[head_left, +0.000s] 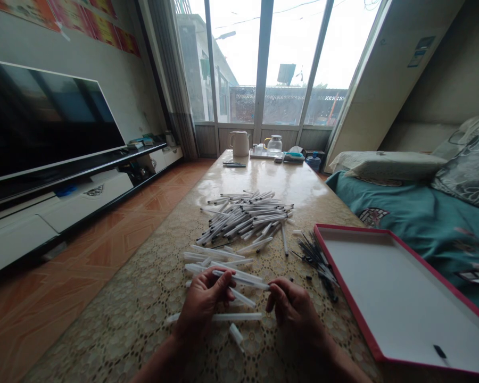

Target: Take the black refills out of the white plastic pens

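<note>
My left hand (207, 292) is closed around a white, see-through pen (243, 279), held slanting a little above the table. At the pen's right end, the thumb and fingers of my right hand (291, 303) are pinched together; the small part between them is mostly hidden. Under and around my left hand lie several clear white pen barrels (239, 317). A short white pen cap (236, 335) rests on the lace-patterned cloth between my wrists. Beyond is a big heap of white pens with dark ends (247, 215). Right of it, black refills and caps (317, 258) lie in a loose bunch.
A shallow red-rimmed box lid (347, 298) with a white inside sits at the table's right, holding a small black piece (439, 351). Toward the far end stand a jug (239, 143), a glass pot (275, 145) and a tissue pack (293, 155). A bed (403, 202) borders the right.
</note>
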